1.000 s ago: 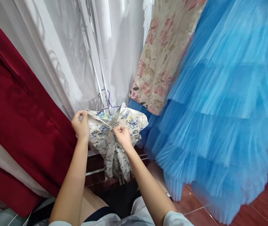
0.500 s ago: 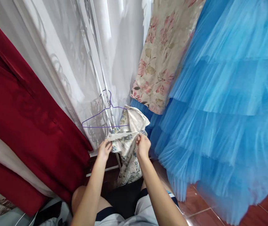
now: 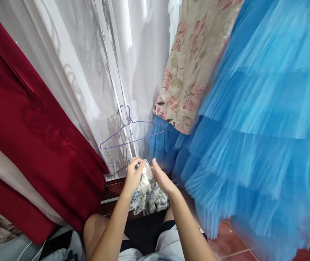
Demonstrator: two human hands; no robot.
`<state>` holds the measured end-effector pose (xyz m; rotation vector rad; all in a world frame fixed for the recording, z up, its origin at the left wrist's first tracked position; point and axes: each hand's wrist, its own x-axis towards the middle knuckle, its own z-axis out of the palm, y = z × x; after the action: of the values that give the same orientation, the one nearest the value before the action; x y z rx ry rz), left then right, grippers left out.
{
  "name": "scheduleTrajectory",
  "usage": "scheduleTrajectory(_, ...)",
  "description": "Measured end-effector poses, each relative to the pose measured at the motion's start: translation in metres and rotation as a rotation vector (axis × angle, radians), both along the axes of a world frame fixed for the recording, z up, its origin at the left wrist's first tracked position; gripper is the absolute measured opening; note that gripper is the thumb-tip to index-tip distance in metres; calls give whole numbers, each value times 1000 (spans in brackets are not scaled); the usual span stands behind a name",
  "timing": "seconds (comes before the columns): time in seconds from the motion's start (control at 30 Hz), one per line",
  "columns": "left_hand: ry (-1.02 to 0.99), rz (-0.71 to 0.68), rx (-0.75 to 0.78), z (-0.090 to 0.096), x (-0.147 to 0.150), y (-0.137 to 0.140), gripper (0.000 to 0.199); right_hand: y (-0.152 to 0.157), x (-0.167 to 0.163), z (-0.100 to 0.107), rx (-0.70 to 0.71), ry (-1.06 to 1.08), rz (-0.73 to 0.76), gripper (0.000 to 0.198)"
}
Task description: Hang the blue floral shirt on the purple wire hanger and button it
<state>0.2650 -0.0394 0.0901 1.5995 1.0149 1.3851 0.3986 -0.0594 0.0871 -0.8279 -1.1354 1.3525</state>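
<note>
A floral garment (image 3: 146,194), white with blue and yellow print, dangles in a bunch in front of my knees. My left hand (image 3: 135,173) pinches its top edge. Right beside it, my right hand (image 3: 162,177) has its fingers stretched out against the other side of the cloth, thumb up. Just beyond my hands hangs a bare purple wire hanger (image 3: 133,143), its hook at the white metal rack post (image 3: 118,87). No cloth is on the hanger. The garment's lower folds fall loosely between my forearms.
Dark red fabric (image 3: 35,119) hangs on the left, with sheer white curtains (image 3: 73,72) behind. To the right are a beige dress with pink flowers (image 3: 184,79) and a wide blue tiered tulle skirt (image 3: 253,145) reaching the red tiled floor (image 3: 233,239).
The floral garment has come off the purple hanger and dropped lower, towards my lap. My hands have drawn closer together, and my right hand has opened from its grip.
</note>
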Motion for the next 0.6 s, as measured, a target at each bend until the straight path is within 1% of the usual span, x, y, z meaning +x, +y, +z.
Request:
scheduleTrajectory(0.07, -87, -215, -168, -9, -17, -7, 35, -5, 1, 7, -42, 30, 244, 43)
scheduleTrajectory(0.1, -119, -318, -237, -15, -25, -13, 39, -7, 1, 10, -65, 48, 328, 40)
scheduleTrajectory(0.13, -125, -408, -288, -21, -31, -21, 42, -9, 2, 13, -81, 77, 344, 38)
scheduleTrajectory(0.17, -99, -489, -323, -27, -37, -30, 45, -10, 2, 16, -89, 111, 315, 36)
scheduleTrajectory(0.23, 39, -603, -371, -39, -48, -46, 50, -12, 4, 23, -76, 161, 209, 34)
scheduleTrajectory(0.27, 127, -624, -388, -43, -53, -51, 51, -13, 5, 26, -60, 166, 161, 34)
scheduleTrajectory(0.3, 211, -614, -396, -47, -58, -54, 50, -13, 8, 30, -44, 156, 127, 34)
scheduleTrajectory(0.37, 372, -529, -366, -50, -73, -51, 39, -14, 17, 37, -15, 104, 81, 36)
scheduleTrajectory(0.43, 520, -419, -273, -52, -93, -39, 30, -13, 32, 43, 10, 38, 47, 37)
scheduleTrajectory(0.5, 632, -330, -161, -53, -118, -22, 27, -11, 50, 48, 30, -23, 27, 36)
scheduleTrajectory(0.6, 735, -247, -75, -54, -154, 1, 23, -9, 71, 53, 53, -122, 40, 30)
